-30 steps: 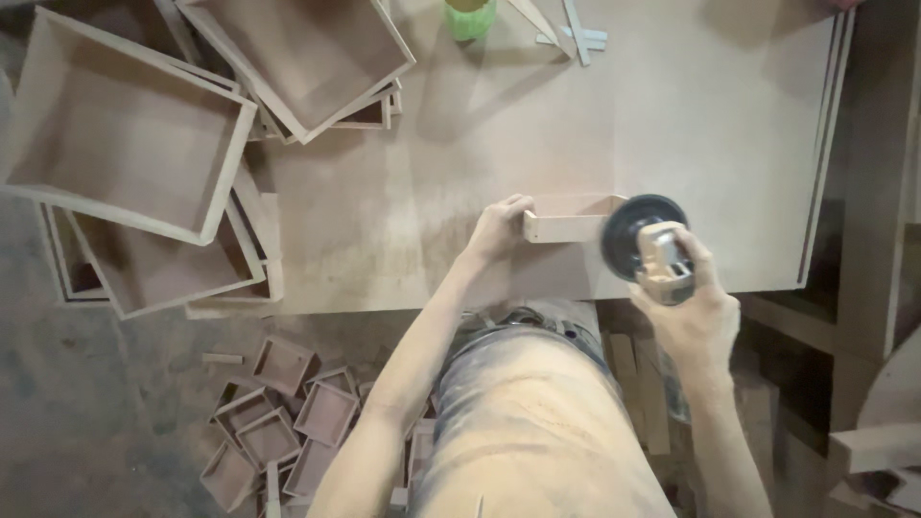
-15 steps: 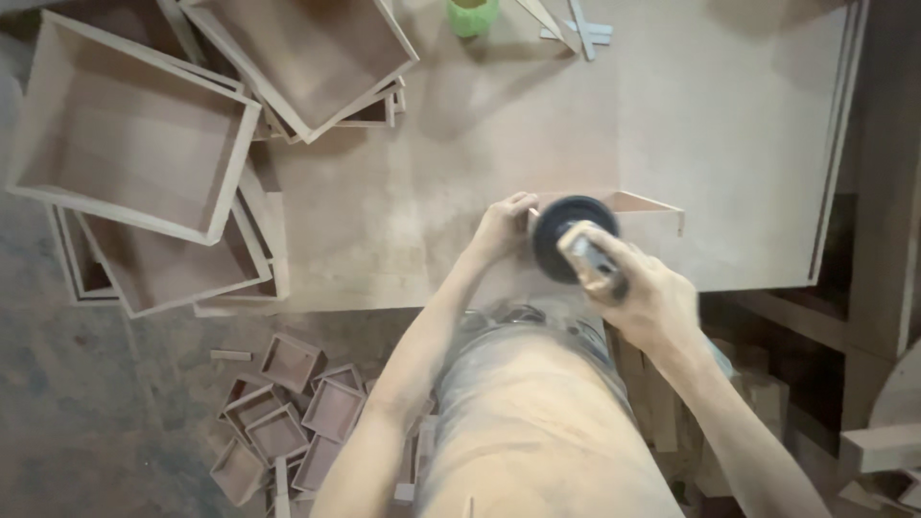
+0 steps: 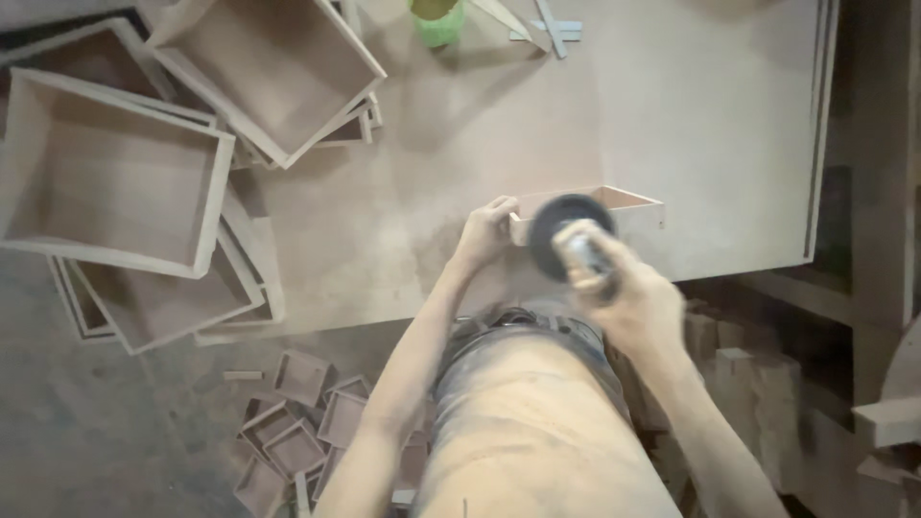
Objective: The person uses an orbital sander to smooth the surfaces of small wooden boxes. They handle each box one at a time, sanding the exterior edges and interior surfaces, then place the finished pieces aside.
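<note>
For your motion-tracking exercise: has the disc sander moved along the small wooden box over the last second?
Yes. The disc sander in the right hand has slid from the small wooden box's right end toward its left end, near the left hand.

Single head view; looks steeply down; workbench (image 3: 672, 115) close below.

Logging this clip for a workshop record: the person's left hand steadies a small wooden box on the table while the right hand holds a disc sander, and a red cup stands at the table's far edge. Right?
Not quite: the cup is green, not red, as the head view shows. The left hand does steady the small wooden box on the table, and the right hand holds the disc sander.
</note>
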